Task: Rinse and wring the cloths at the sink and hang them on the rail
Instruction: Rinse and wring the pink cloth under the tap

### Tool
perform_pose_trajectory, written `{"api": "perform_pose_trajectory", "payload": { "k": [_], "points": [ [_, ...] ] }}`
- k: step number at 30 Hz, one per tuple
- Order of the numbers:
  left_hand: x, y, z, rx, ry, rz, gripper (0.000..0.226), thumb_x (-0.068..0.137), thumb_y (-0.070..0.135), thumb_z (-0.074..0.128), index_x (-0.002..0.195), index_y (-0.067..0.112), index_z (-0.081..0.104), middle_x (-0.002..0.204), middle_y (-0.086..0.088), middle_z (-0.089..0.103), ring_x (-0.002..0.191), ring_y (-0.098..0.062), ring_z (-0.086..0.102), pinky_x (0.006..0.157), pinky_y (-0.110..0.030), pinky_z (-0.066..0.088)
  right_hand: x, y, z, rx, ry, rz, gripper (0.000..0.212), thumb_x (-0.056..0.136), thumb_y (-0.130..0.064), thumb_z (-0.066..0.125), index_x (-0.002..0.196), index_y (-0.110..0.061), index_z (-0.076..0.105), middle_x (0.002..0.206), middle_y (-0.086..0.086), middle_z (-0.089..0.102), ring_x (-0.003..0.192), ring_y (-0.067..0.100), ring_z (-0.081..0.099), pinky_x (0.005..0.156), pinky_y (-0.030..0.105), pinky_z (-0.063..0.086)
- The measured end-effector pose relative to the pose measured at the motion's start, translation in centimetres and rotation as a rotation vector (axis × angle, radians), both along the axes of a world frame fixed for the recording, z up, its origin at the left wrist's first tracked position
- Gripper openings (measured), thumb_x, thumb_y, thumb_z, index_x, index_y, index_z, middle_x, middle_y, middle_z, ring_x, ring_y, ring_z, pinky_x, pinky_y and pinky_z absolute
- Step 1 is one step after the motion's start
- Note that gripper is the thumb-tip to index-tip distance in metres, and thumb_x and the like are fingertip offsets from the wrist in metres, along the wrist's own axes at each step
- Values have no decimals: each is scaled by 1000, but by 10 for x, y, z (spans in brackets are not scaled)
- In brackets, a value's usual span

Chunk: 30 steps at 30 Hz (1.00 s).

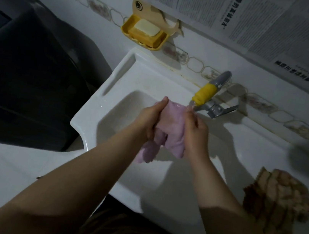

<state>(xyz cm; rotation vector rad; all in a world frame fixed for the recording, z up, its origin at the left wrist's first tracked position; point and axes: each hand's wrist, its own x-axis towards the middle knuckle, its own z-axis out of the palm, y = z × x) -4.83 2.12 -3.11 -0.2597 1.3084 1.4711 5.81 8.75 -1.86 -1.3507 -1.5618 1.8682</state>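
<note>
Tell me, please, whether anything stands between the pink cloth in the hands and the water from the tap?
Nothing visible does. The left hand and right hand both grip the pink cloth over the sink, and its upper edge lies right beneath the tap with its yellow spout. The brown cloth lies apart on the counter.
</note>
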Motion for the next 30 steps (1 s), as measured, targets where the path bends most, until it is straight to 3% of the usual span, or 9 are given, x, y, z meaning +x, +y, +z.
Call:
{"api": "perform_pose_trajectory", "payload": {
  "k": [4, 8, 11, 16, 21, 25, 27, 28, 30],
  "points": [
    [31, 30, 6, -145, 203, -35, 37, 99, 40, 46, 92, 8, 63, 80, -8, 60, 81, -23, 58, 69, -31, 50, -23, -11, -1, 209, -160, 40, 52, 85, -64, 46, 87, -18, 70, 84, 2, 73, 85, 17, 69, 80, 36, 55],
    [40, 48, 12, -204, 330, -83, 43, 100, 36, 43, 111, 0, 64, 112, -19, 67, 108, -31, 62, 91, -40, 51, -28, 23, 0, 246, -295, -101, 38, 91, -36, 55, 60, -15, 55, 81, 13, 69, 78, 30, 65, 70, 34, 50],
    [27, 57, 12, -200, 256, -39, 44, 100, 34, 44, 118, -4, 59, 108, -20, 65, 102, -35, 63, 68, -30, 50, -27, 15, 0, 358, -307, -7, 40, 94, -42, 48, 65, -15, 58, 69, 5, 67, 70, 26, 65, 63, 34, 50],
    [34, 64, 17, -166, 76, -110, 37, 93, 35, 57, 107, 2, 66, 104, -23, 68, 94, -34, 67, 85, -50, 56, -24, 38, 0, 410, -395, -58, 38, 96, -28, 48, 63, -11, 53, 67, 7, 61, 71, 28, 59, 63, 36, 41],
    [15, 45, 23, -18, -59, -171, 36, 101, 35, 44, 84, 7, 59, 61, -7, 63, 52, -17, 60, 52, -20, 49, -23, 11, 7, 539, -520, 81, 45, 97, -42, 40, 89, -7, 66, 89, 17, 68, 85, 35, 60, 70, 37, 41],
    [3, 18, 23, 140, -129, -364, 49, 101, 44, 32, 120, 6, 56, 108, -18, 66, 95, -30, 63, 84, -38, 52, -3, 52, -2, 496, -463, 121, 32, 98, -33, 46, 105, -8, 66, 102, 22, 68, 98, 37, 62, 74, 32, 43],
    [-20, 6, 16, 215, -80, -371, 48, 102, 37, 34, 135, 5, 47, 131, -21, 55, 112, -30, 56, 97, -40, 47, 7, 57, 0, 423, -356, 192, 43, 96, -33, 51, 135, -15, 49, 119, 8, 64, 110, 24, 58, 80, 24, 41],
    [-30, 2, 14, 229, -62, -404, 46, 101, 32, 36, 136, 3, 46, 130, -20, 55, 112, -28, 56, 97, -37, 47, 12, 56, 5, 372, -284, 235, 53, 95, -31, 54, 144, -18, 38, 125, 0, 58, 110, 14, 54, 82, 19, 40],
    [-41, -1, 17, 243, -48, -488, 38, 99, 21, 42, 130, 0, 50, 120, -19, 60, 106, -25, 61, 93, -33, 51, 21, 56, 6, 276, -162, 387, 38, 93, -25, 59, 130, -15, 54, 114, -5, 63, 94, 1, 55, 78, 19, 43]
  ]
}}
